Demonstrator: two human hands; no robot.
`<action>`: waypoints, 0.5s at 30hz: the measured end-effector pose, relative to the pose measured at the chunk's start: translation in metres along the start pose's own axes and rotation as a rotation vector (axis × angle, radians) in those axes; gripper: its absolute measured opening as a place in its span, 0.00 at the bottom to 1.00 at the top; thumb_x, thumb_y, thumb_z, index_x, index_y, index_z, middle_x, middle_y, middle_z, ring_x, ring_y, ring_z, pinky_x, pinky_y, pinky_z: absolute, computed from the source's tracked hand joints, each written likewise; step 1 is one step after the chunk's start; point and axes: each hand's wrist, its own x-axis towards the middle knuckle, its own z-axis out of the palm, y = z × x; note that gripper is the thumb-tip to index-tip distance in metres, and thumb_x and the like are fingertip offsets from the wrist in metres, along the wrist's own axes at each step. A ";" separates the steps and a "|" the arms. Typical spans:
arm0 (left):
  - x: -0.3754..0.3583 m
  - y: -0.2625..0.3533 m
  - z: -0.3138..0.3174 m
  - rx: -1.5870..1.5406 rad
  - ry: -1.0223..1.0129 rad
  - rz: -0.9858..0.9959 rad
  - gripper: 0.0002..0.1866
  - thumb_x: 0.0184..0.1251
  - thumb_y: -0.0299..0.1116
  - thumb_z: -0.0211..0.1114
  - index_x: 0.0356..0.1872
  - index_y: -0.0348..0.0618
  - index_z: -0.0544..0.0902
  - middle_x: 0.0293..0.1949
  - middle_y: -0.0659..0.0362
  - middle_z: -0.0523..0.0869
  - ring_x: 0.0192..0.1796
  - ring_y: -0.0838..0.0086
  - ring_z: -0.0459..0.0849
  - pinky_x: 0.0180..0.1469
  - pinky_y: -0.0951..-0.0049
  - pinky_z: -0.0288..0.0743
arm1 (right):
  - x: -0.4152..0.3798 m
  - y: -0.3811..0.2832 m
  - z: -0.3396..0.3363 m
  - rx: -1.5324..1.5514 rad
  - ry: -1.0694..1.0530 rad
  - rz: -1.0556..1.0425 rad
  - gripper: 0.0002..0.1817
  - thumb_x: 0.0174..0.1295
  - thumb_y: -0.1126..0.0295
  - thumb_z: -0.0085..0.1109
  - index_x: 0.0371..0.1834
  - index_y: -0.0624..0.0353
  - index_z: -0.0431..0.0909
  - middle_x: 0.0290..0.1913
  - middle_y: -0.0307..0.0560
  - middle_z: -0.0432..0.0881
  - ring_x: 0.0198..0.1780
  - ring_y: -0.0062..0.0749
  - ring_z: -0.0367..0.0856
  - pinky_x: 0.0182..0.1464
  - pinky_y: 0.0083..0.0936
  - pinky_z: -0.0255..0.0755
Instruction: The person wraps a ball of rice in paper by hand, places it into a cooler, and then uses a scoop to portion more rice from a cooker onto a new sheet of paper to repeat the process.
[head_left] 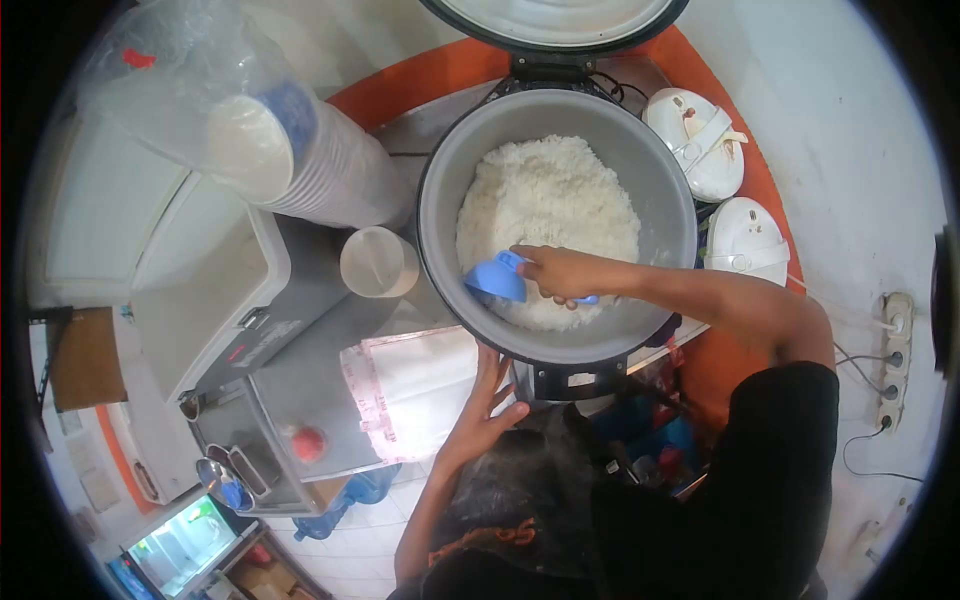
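Observation:
A large round rice cooker (437, 270) stands with its lid (570, 25) raised and white rice (550, 200) inside. My right hand (558, 272) reaches over the cooker and is closed on a blue plastic scoop (497, 282). The scoop is tilted at the left side of the rice, low in the pot. A short blue end shows past my fingers. My left hand (488, 412) lies by the cooker's front left rim, fingers stretched and apart, over the edge of a stack of white paper sheets (420, 390) with pink print.
Left of the cooker stand a white cup (379, 262), a stack of plastic-wrapped white tubs (340, 170) and an open grey cool box (300, 300). Two white lidded containers (695, 145) sit at the right. A power strip (895, 360) with cords hangs on the right wall.

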 end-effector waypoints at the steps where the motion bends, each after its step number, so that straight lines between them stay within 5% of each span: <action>1: 0.001 0.000 -0.001 -0.009 -0.006 0.012 0.57 0.72 0.26 0.68 0.86 0.59 0.31 0.86 0.55 0.23 0.87 0.51 0.44 0.80 0.48 0.59 | 0.000 0.003 0.003 0.044 -0.001 0.020 0.30 0.84 0.58 0.40 0.84 0.59 0.55 0.30 0.45 0.75 0.23 0.26 0.73 0.23 0.28 0.73; 5: 0.002 -0.001 0.000 -0.034 -0.005 -0.001 0.57 0.73 0.27 0.68 0.86 0.59 0.30 0.86 0.54 0.22 0.87 0.50 0.44 0.79 0.49 0.59 | -0.006 0.011 0.008 0.139 -0.026 0.027 0.29 0.84 0.57 0.40 0.81 0.60 0.58 0.27 0.43 0.72 0.22 0.25 0.72 0.21 0.26 0.71; 10: 0.003 -0.003 0.001 -0.032 -0.007 -0.014 0.58 0.73 0.27 0.68 0.85 0.55 0.28 0.86 0.53 0.21 0.87 0.49 0.44 0.80 0.51 0.60 | -0.013 0.022 0.011 0.478 -0.161 0.284 0.28 0.85 0.58 0.38 0.84 0.50 0.56 0.30 0.37 0.70 0.23 0.17 0.66 0.24 0.19 0.70; 15: 0.002 -0.003 0.006 -0.054 0.002 -0.019 0.58 0.73 0.27 0.68 0.85 0.56 0.28 0.86 0.54 0.21 0.87 0.49 0.44 0.80 0.51 0.60 | -0.027 0.011 -0.003 0.461 -0.214 0.305 0.27 0.85 0.56 0.38 0.83 0.46 0.58 0.30 0.35 0.70 0.22 0.13 0.64 0.23 0.17 0.68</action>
